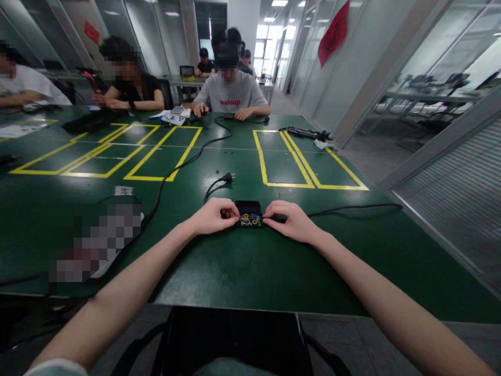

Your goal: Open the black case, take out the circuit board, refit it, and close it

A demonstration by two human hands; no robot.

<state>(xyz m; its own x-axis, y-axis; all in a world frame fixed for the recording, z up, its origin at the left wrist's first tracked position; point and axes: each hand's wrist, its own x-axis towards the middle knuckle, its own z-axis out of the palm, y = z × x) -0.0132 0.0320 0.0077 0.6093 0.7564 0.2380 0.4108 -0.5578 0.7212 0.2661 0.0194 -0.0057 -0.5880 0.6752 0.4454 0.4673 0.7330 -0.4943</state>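
With the open black case on the table between the left hand and right hand, each grip pinched closed at one end, exact contact indiscernible, the step appears to be circuit board handling, the next move requiring steady fingertip control.

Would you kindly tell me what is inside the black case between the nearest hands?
The black case holds a circuit board with two orange ring-shaped parts; anything beneath the board is covered.

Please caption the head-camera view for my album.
Left hand and right hand flank an open black case holding a circuit board.
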